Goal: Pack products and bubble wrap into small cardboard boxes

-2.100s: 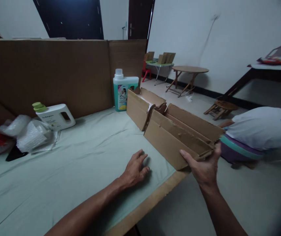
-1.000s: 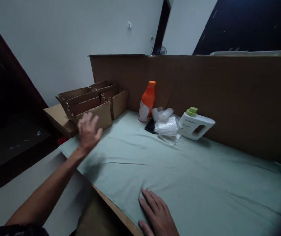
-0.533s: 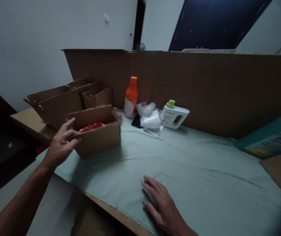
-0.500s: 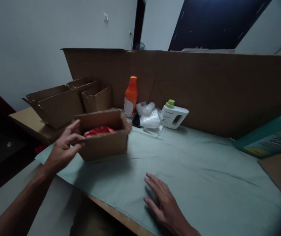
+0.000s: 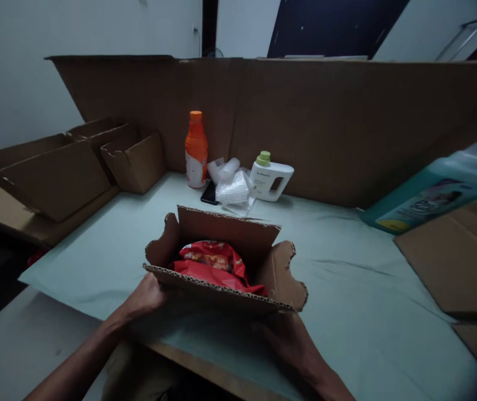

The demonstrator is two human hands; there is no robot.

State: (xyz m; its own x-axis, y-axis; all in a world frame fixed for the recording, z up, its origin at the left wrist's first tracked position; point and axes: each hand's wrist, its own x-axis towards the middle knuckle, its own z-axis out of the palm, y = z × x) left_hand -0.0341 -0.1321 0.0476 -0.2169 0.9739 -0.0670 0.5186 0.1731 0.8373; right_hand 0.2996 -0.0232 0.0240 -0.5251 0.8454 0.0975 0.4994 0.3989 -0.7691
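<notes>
An open cardboard box (image 5: 222, 289) with wavy-cut side flaps is in front of me, near the table's front edge, its opening facing up toward me. Inside it lies a red plastic packet (image 5: 217, 264) with a food picture on it. My left hand (image 5: 151, 292) grips the box at its near left corner, fingers partly hidden behind the cardboard. At the near right corner, my right hand (image 5: 286, 337) holds the box from below, its fingers in shadow under the front wall.
Behind stand an orange bottle (image 5: 196, 150), a black phone (image 5: 209, 193), bubble wrap (image 5: 233, 188) and a white jug (image 5: 269, 179) with a green cap. More cardboard boxes (image 5: 58, 178) are at left. A teal jug (image 5: 418, 195) leans at right beside a cardboard piece (image 5: 456, 256).
The box with the red packet has moved right and nearer to me from the left side. My right hand has come onto it, and the view has shifted right and down.
</notes>
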